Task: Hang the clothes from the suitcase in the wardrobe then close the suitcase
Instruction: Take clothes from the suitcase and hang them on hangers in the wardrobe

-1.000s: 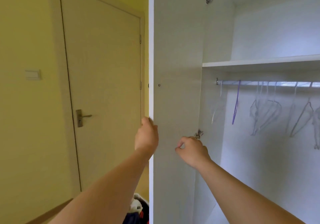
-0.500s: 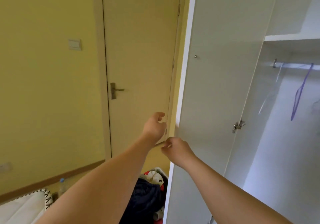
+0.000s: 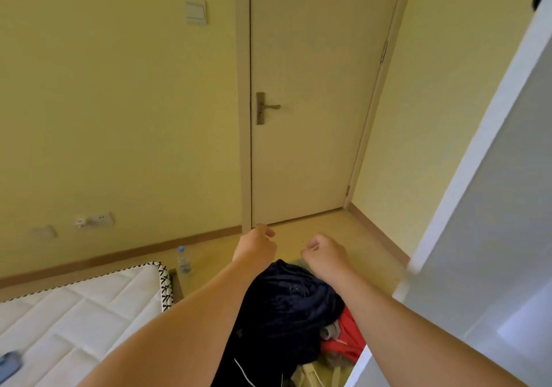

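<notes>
While our L hand (image 3: 257, 249) hangs loosely curled & R hand (image 3: 327, 255) is fisted, both empty, clothes (image 3: 286, 306) lie below, betw. our forearms, untouched.

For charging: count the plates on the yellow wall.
3: pale square switch plate high beside the cream door; white socket plate low above wooden skirting; plain cream plate left of it. Others may be hidden.

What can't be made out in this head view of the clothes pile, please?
Head view only:
Suitcase shell: covered by the navy garment.
Wardrobe interior: blocked by the white wardrobe door, cut off at the right edge.
White print on the red garment: too small, blurred.
Blue object on the mattress: cut off by the left edge.
</notes>
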### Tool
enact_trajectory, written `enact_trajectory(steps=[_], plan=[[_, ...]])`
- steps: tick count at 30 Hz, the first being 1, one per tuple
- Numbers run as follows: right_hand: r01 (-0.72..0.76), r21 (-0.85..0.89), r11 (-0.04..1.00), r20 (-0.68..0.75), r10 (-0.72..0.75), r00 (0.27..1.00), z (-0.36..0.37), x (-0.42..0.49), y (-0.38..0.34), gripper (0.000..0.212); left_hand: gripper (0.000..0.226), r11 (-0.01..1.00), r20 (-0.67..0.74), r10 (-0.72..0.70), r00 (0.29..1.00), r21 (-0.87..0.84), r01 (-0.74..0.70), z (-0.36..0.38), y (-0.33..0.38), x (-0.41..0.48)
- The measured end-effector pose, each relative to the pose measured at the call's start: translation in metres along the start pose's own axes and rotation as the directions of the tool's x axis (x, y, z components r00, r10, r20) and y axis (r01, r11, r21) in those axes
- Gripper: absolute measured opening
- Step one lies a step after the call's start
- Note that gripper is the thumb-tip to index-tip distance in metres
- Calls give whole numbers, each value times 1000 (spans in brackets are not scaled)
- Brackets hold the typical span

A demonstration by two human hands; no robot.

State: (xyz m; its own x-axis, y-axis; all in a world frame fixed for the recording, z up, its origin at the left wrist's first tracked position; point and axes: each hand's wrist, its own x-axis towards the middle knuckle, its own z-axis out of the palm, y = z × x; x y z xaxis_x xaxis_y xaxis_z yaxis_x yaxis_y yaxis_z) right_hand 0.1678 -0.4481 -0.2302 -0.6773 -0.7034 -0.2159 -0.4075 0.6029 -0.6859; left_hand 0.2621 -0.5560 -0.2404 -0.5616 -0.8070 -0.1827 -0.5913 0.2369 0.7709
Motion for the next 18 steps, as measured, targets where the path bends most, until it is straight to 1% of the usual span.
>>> enact_trajectory(steps=[4,9,12,15,18], plan=[[-28,6,1000,106,27,994,40,33,6,23,33,998,34,-58,998,35,57,1,-38,32],[-99,-2,995,197,97,975,86,89,25,10,34,988,49,-150,987,39,148,10,-81,72],[-87,-61,994,285,101,953,122,130,37,9,34,974,31,-223,974,37,222,20,-116,104],[-58,-113,992,354,95,930,150,161,49,12,35,954,8,-300,954,21,299,31,-146,133],[-62,-138,989,367,109,924,173,185,69,12,34,947,16,-320,947,32,320,48,-171,156]])
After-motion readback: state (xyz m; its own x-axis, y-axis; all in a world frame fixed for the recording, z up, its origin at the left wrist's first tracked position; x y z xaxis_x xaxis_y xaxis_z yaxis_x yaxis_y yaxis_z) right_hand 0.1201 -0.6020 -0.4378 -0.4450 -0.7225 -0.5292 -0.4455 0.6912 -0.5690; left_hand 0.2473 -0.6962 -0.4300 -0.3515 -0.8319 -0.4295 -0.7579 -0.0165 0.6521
